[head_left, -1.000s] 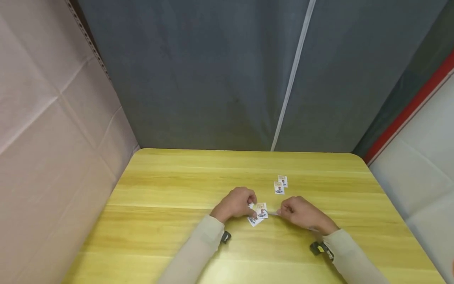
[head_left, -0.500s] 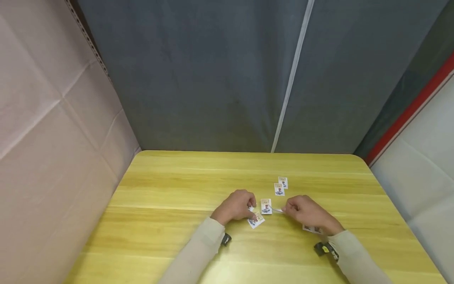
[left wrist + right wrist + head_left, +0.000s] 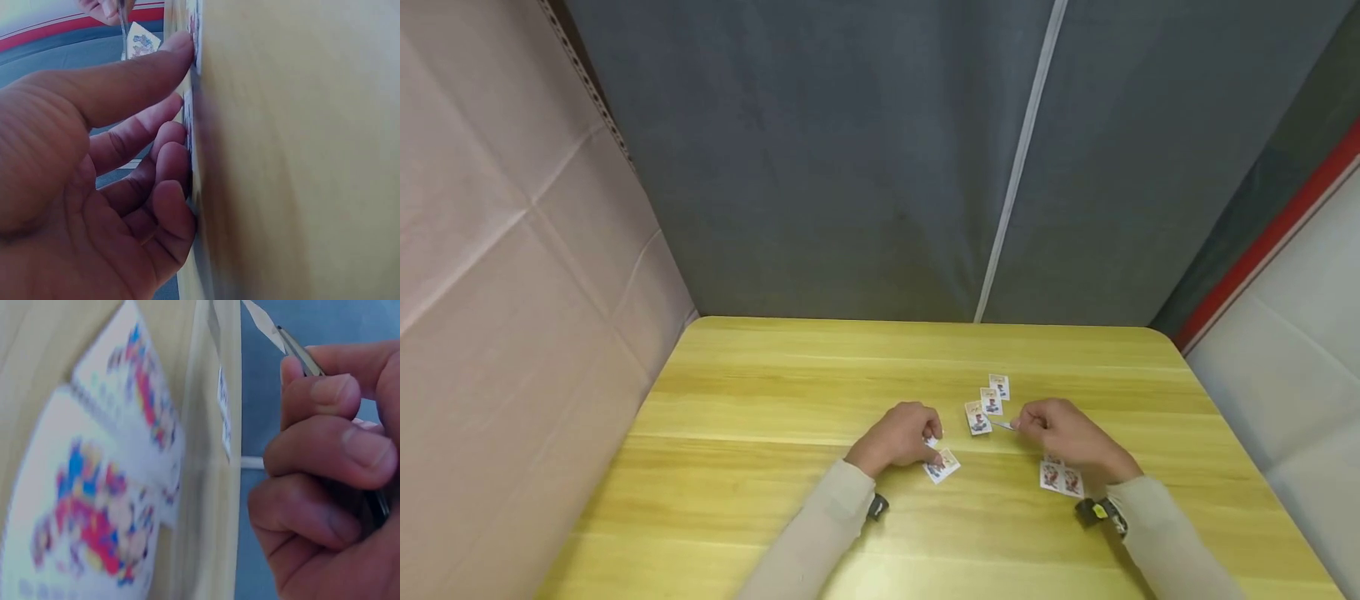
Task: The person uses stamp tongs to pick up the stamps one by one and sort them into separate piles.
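- My right hand (image 3: 1067,432) pinches thin metal tweezers (image 3: 1002,425), and their tips hold 1 small stamp (image 3: 977,417) just above the table (image 3: 760,467).
- This stamp is near the 2 stamps (image 3: 994,393) that already lie in a row behind it, so I judge that 2 are placed and this is the 3rd.
- My left hand (image 3: 898,435) presses with curled fingertips on the few loose stamps (image 3: 943,465); these remain.
- A pair of joined stamps (image 3: 1060,478) also waits beside my right wrist.
- Each stamp is white-edged with a small colourful figure.

stamp designs (image 3: 977,417) too small, tweezers (image 3: 300,353) partly hidden
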